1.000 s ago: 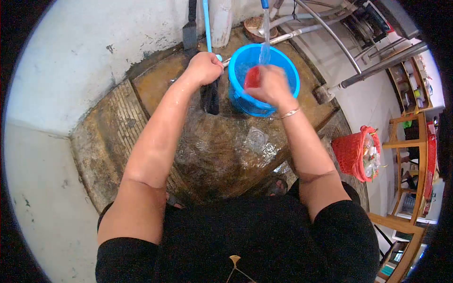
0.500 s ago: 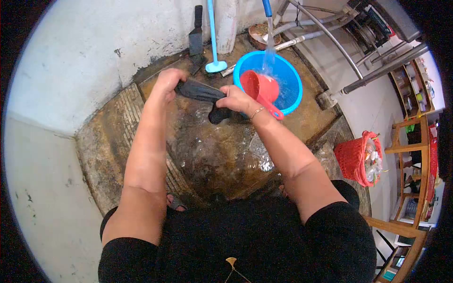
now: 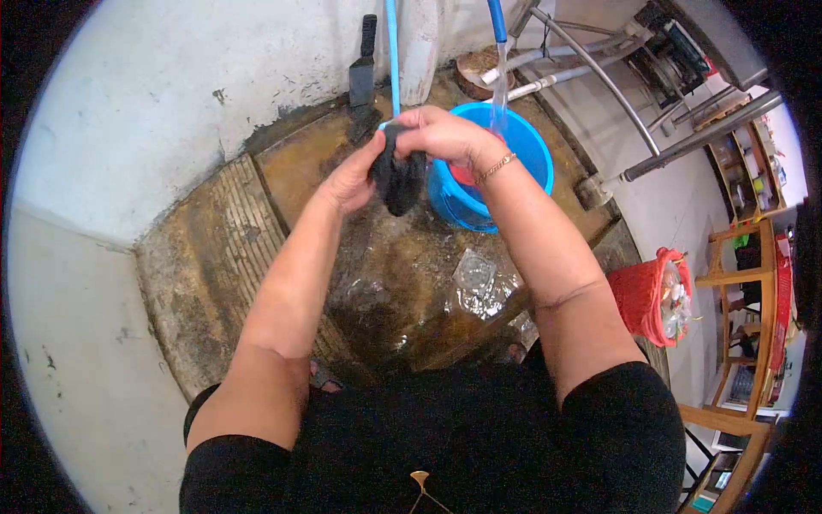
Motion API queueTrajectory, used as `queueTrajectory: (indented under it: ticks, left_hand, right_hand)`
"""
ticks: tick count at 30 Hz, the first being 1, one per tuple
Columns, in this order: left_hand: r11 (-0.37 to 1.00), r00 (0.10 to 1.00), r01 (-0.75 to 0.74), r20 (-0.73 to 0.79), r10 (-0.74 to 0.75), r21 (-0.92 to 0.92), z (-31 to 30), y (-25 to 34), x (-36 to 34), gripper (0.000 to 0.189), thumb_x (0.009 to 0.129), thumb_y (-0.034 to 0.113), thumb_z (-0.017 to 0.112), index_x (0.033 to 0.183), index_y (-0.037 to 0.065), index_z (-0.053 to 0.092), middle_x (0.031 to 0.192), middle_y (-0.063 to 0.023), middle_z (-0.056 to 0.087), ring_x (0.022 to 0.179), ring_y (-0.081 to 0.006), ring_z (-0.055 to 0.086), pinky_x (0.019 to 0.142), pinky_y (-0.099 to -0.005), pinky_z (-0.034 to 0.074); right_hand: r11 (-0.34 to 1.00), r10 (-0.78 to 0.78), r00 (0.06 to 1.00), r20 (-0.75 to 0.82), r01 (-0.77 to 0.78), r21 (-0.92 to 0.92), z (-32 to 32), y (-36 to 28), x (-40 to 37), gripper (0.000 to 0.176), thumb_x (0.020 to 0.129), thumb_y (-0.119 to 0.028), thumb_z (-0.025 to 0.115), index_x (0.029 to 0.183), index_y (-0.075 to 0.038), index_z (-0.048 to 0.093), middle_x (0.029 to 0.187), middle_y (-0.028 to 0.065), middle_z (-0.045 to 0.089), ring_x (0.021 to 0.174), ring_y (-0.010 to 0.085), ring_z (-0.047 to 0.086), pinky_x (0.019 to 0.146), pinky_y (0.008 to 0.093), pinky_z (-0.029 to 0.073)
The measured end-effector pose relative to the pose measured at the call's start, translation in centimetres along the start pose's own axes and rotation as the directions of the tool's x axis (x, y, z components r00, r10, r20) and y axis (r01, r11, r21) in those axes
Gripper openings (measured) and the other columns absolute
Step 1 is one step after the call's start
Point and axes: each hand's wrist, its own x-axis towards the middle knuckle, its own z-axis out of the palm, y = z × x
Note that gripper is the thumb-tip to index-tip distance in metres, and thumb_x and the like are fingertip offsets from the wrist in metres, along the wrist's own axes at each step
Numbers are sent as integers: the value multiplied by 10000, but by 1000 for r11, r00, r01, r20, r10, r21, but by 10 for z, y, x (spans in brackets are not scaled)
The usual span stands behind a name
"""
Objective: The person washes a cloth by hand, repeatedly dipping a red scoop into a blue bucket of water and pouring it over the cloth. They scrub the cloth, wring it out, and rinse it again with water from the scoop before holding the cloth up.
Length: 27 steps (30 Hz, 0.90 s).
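A dark, wet-looking sock (image 3: 400, 190) hangs bunched between my two hands over the wet floor. My left hand (image 3: 352, 177) is closed on its left side, with the thumb pointing up. At its upper right, my right hand (image 3: 447, 137) has its fingers bent round the cloth. Just right of the sock stands a blue basin (image 3: 536, 154), partly behind my right wrist. A red dipper (image 3: 463, 174) in the basin is mostly hidden by that wrist. Water runs into the basin from a blue hose (image 3: 497, 21).
A dark scraper (image 3: 362, 77) leans on the wall beside a light-blue handle (image 3: 393, 51). A floor drain (image 3: 475, 271) lies in the wet concrete. To the right are a red waste basket (image 3: 638, 295), metal table legs (image 3: 599, 77) and a wooden chair (image 3: 736, 276).
The sock was stretched sideways between my hands and now hangs gathered. My left hand has moved right, and my right hand has risen and turned over the cloth.
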Motion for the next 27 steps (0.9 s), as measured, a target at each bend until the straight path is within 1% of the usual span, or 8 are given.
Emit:
queueTrajectory:
  ticks: [2, 4, 5, 10, 13, 18, 23, 27]
  left_hand:
    - [983, 962, 66, 271, -18, -171, 6, 2, 3, 703, 744, 601, 493, 1157, 34, 449, 1068, -117, 558, 991, -246, 539, 887, -383, 415]
    - [978, 972, 88, 230, -44, -187, 10, 5, 0, 695, 737, 591, 512, 1145, 31, 453, 1050, -124, 562, 974, -258, 549, 871, -397, 429]
    - [972, 979, 110, 189, -71, -206, 11, 6, -2, 688, 730, 582, 530, 1132, 29, 457, 1032, -131, 567, 957, -269, 559, 854, -411, 442]
    - [960, 989, 129, 103, -106, -249, 7, -7, -6, 468, 751, 390, 632, 1027, 32, 510, 875, -97, 597, 819, -248, 604, 766, -400, 497]
    - [947, 982, 178, -5, -187, -267, 20, -13, -13, 322, 763, 293, 645, 931, 40, 535, 788, -72, 585, 729, -230, 600, 705, -436, 511]
    - [916, 931, 323, -92, -353, -238, 11, -31, -12, 302, 766, 315, 641, 915, 72, 541, 690, -36, 564, 616, -179, 576, 647, -462, 511]
    - [835, 891, 427, 2, -454, -347, 9, -32, -23, 717, 683, 718, 433, 967, 68, 534, 800, -124, 591, 670, -302, 594, 611, -461, 513]
    - [854, 915, 399, 82, -396, -333, 4, -33, -22, 783, 613, 778, 436, 1030, 122, 531, 903, -109, 582, 766, -272, 597, 647, -445, 510]
  right_hand:
    - [990, 74, 996, -47, -67, 126, -5, -5, 6, 132, 701, -155, 581, 737, -30, 554, 625, 72, 558, 560, 170, 548, 468, 282, 428]
    - [932, 235, 964, -125, -186, 312, -6, -7, 17, 89, 729, -109, 565, 791, -47, 581, 667, 27, 570, 564, 129, 537, 496, 265, 430]
    - [909, 213, 963, -166, -133, 395, -3, -4, 25, 100, 744, -131, 573, 754, -32, 570, 655, 46, 571, 514, 146, 536, 455, 267, 431]
    - [922, 225, 917, -329, -91, 376, 7, 13, 48, 134, 733, -145, 593, 734, -12, 577, 638, 61, 577, 513, 165, 542, 483, 296, 445]
    - [989, 146, 843, -518, -140, 51, 1, 40, 66, 315, 661, -265, 633, 749, 38, 631, 700, 136, 630, 626, 220, 609, 602, 345, 483]
    - [898, 72, 884, -462, -260, -356, -7, 53, 64, 368, 642, -330, 644, 750, 22, 639, 756, 171, 630, 719, 302, 602, 701, 351, 468]
    - [804, -68, 893, -446, -216, -554, -3, 62, 49, 396, 630, -373, 658, 802, -16, 653, 797, 211, 616, 809, 348, 582, 755, 385, 451]
    - [752, -312, 786, -534, -140, -644, 25, 63, 21, 328, 651, -267, 658, 879, -35, 614, 899, 215, 550, 847, 370, 542, 736, 411, 449]
